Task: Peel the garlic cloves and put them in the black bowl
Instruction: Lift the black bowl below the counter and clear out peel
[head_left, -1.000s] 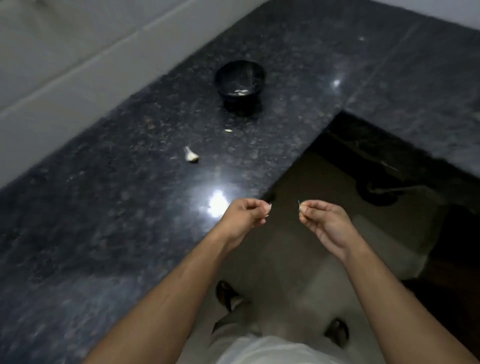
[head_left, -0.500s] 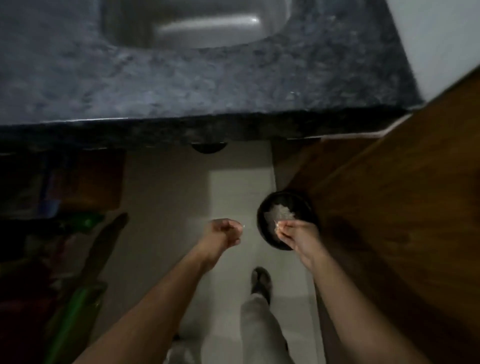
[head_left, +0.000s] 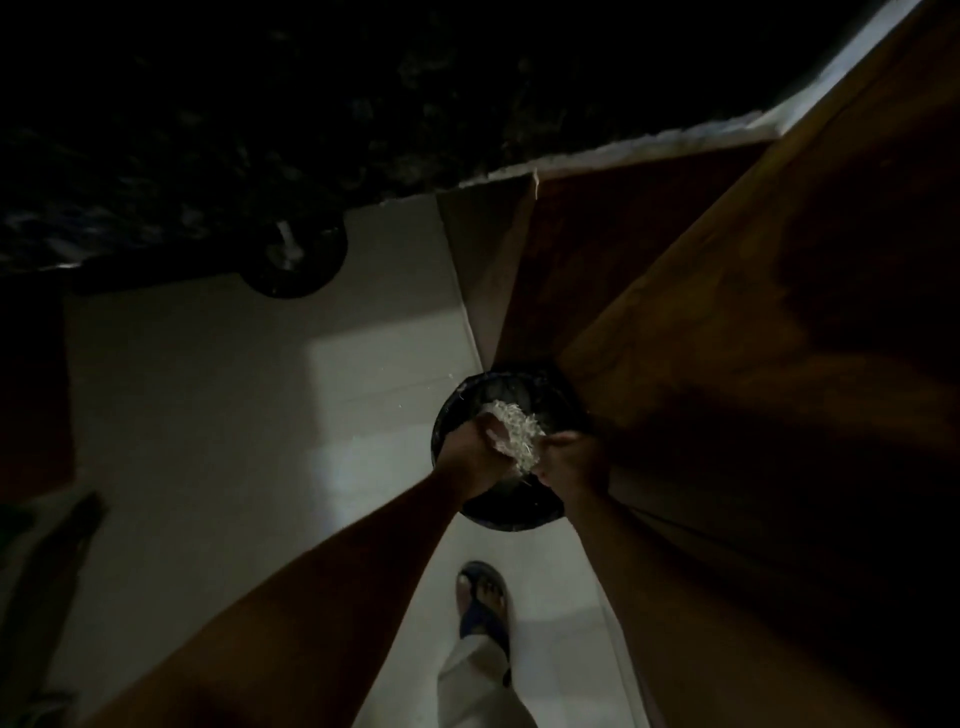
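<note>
Your view looks down at a dim floor of pale tiles. Along the top runs the dark speckled edge of the worktop, with a round dark shape tucked just under it. Your left hand reaches down over a round black bin standing on the floor against a brown wooden door. Its fingers are curled, but the frame is too dark to tell whether they hold anything. A heap of pale papery garlic skins lies in the bin, between and just above your two hands. Your right hand hangs beside the heap at the bin's right rim, fingers curled; what they grip cannot be made out. The black bowl is out of view. Below the bin, your foot in a sandal stands on the tiles.
</note>
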